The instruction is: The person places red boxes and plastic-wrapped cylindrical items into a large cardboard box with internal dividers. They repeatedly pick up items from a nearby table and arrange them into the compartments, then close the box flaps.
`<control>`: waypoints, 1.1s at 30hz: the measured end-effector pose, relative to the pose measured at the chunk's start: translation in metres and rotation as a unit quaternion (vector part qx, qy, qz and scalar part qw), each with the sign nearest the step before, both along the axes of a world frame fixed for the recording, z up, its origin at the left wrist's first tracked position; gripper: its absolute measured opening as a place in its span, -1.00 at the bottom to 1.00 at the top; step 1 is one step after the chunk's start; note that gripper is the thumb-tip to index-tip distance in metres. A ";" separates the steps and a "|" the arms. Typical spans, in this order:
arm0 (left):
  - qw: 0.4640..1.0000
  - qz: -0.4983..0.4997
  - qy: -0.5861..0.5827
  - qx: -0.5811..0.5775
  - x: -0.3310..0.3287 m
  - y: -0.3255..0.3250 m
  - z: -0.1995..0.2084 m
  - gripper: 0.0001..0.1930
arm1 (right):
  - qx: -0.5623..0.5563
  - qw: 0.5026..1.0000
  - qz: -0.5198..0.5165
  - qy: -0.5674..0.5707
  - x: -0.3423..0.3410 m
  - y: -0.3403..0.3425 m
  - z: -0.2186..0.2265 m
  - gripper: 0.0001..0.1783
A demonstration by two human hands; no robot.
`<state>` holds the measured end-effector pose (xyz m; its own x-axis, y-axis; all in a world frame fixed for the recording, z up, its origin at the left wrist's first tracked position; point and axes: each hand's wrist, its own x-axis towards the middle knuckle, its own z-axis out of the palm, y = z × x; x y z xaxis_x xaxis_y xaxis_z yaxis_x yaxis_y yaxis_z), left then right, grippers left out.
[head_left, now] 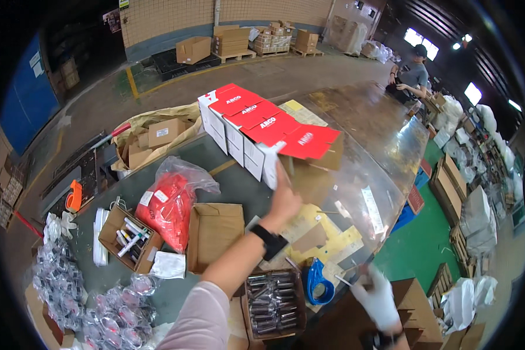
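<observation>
Dark worktable, white boxes, red flaps, left hand touching one box.

The right hand's fingers are blurred; the thin pale strip just left of their tips is too indistinct to identify. Below those fingers, a brown carton is cut off by the lower edge. Beyond the fingers of the left hand, red flaps hide the insides of white boxes.

I could read 1 bold white word, repeated on 4 red box flaps; white labels on the plastic bag were too small.
</observation>
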<state>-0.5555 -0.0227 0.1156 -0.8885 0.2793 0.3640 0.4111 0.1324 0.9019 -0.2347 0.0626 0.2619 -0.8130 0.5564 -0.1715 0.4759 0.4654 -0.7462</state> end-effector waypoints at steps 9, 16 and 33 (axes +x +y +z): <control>0.943 -0.326 -0.053 -0.041 0.105 -0.020 0.090 -0.49 | 0.219 0.961 -0.106 0.132 -0.045 0.079 -0.071 -0.64; 0.936 0.193 -0.103 -0.275 -0.057 -0.043 0.075 0.18 | -0.038 0.885 -0.288 0.364 0.105 0.079 0.088 -0.66; 0.939 -0.147 -0.310 -0.011 0.002 0.018 -0.016 -0.71 | 0.401 0.711 -0.575 0.055 0.469 -0.149 0.129 -0.49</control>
